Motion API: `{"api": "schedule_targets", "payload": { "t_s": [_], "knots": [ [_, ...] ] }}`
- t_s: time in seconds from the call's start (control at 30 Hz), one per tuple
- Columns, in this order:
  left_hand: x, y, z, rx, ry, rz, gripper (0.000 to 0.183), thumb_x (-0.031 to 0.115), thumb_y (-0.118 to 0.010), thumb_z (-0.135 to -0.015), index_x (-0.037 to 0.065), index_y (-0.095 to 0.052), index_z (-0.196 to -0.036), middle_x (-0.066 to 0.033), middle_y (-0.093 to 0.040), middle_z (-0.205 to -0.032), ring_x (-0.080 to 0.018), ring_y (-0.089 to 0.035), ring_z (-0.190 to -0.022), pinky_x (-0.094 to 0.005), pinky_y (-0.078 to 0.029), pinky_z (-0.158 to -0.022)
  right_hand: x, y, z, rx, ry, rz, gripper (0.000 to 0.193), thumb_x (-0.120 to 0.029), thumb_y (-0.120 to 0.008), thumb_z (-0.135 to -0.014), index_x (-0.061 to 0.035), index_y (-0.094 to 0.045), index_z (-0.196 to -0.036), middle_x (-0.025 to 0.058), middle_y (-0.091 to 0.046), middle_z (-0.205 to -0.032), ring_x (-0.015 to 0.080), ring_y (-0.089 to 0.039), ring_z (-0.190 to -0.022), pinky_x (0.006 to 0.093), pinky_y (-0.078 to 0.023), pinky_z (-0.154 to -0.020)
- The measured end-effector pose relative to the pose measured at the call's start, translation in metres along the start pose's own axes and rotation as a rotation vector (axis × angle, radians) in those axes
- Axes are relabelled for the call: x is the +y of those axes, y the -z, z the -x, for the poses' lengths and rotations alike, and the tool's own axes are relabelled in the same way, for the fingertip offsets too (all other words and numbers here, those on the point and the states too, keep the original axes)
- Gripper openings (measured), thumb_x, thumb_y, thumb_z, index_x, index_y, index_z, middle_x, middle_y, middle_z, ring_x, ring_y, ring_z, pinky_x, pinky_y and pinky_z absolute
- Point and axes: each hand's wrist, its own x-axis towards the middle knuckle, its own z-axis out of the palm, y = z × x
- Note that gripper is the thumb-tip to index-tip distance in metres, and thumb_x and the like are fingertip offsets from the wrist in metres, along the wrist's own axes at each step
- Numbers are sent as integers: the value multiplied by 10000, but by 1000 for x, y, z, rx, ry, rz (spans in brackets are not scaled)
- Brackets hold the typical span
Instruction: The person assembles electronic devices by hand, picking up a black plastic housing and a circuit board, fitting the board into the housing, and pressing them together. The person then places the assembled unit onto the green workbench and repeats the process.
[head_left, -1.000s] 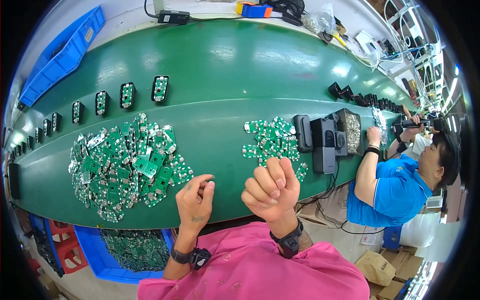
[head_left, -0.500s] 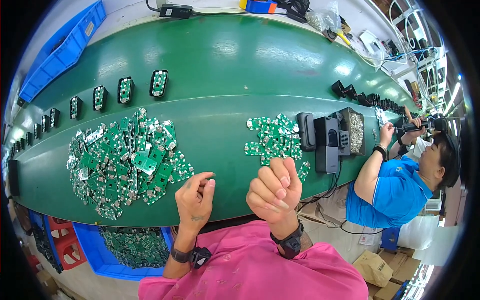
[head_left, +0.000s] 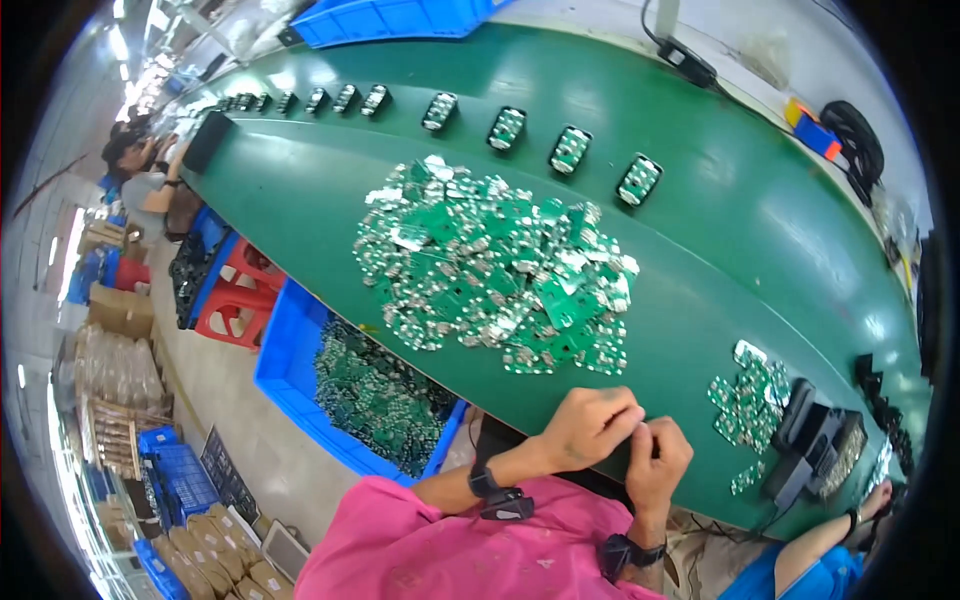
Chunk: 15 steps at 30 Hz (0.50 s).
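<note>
My left hand [head_left: 590,428] and my right hand [head_left: 660,458] meet above the near edge of the green table. Both have curled fingers, and their thumbs and fingertips come together; anything pinched between them is too small or hidden. Just beyond my left hand lies a large heap of green circuit boards [head_left: 470,270]. A smaller pile of circuit boards [head_left: 745,405] is to the right of my right hand, with a loose circuit board [head_left: 747,478] nearer to me.
Black cases holding circuit boards [head_left: 570,150] form a row across the far side. Right of the small pile stand dark grey devices [head_left: 805,445]. Below the table's left edge sits a blue bin [head_left: 290,350] of boards. Co-workers are at the left [head_left: 145,180] and lower right [head_left: 800,570].
My view has swung to the left, bringing the blue bin and far-left co-worker into sight. My hands, apart before, have come together at their fingertips.
</note>
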Motion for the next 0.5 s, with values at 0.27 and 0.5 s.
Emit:
{"api": "schedule_targets", "payload": {
  "t_s": [0.27,0.5],
  "knots": [
    [-1,5,6,31,-16,-24,151,110,-652,-910,-24,-630,-843,-134,-634,-729,-284,-623,-606,-355,-472,-542,2,-4,0,-32,-67,-63,180,-34,-649,-893,1,-549,-748,102,-549,-664,233,-507,-550,354,-377,-516],
    [4,36,23,231,-240,-413,60,98,-704,-860,83,-651,-836,-69,-670,-783,-243,-657,-652,-353,-510,-570,9,-3,3,-35,-57,-42,253,-76,-609,-958,8,-528,-733,54,-529,-652,126,-448,-535,295,-336,-501]
  ]
}}
